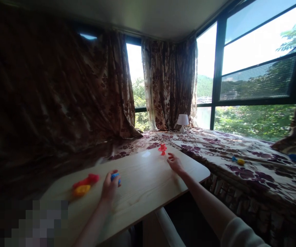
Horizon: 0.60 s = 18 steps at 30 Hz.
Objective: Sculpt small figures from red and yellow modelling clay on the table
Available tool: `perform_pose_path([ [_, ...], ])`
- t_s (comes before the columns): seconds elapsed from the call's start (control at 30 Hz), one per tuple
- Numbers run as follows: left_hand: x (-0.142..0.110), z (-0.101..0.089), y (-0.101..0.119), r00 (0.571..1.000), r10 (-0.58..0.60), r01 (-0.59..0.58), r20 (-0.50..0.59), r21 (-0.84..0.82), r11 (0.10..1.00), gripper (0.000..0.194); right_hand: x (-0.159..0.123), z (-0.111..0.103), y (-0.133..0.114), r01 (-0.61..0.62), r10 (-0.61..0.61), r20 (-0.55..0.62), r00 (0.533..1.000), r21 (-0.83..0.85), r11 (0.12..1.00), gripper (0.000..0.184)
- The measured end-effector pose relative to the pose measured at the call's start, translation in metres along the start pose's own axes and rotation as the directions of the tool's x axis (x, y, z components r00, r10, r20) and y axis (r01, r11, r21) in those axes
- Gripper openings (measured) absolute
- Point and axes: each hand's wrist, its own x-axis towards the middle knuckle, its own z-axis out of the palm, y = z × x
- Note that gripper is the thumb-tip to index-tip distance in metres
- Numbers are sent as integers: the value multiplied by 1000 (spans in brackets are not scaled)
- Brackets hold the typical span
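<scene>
My left hand (109,185) is closed round a small blue object (115,177) above the left half of the wooden table (143,185); its exact kind is too small to tell. My right hand (174,162) reaches over the table's far right part, fingers apart and holding nothing. Just beyond its fingertips a red toy piece (162,149) stands upright, narrow in the middle and wider at top and bottom, with a small gap to the hand. Left of my left hand lie a red piece (93,178) and a yellow piece (81,190), close together and blurred.
A bed or bench with a flowered cover (202,140) borders the table behind and to the right. On it are a white lamp (182,120) and a blue and yellow toy (238,160). Curtains (160,82) and windows (256,79) surround the corner.
</scene>
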Motion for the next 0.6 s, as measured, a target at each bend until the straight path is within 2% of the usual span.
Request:
perform_pose_path([
  [0.07, 12, 2, 2, 999, 40, -42, 22, 90, 995, 36, 20, -14, 8, -7, 4, -19, 1000, -123, 992, 50],
  [0.17, 29, 8, -2, 995, 66, -79, 71, 199, 977, 35, 40, -17, 16, 16, -23, -23, 999, -260, 965, 54],
  [0.33, 57, 23, -20, 989, 83, -107, 123, 204, 973, 38, 67, 2, 32, 33, -43, -15, 999, -409, 912, 48],
  [0.47, 67, 30, -38, 989, 73, -96, 128, 183, 978, 39, 88, 21, 44, 38, -49, -10, 999, -491, 870, 39],
  [0.53, 67, 29, -45, 989, 62, -87, 133, 193, 977, 39, 97, 30, 47, 87, -99, 1, 995, -492, 866, 32],
  [0.57, 66, 28, -49, 984, 50, -86, 173, 207, 974, 40, 101, 33, 47, 119, -131, 7, 991, -454, 883, 28],
  [0.6, 65, 27, -51, 985, 48, -84, 165, 221, 972, 41, 105, 36, 47, 146, -152, 15, 988, -394, 907, 25],
])
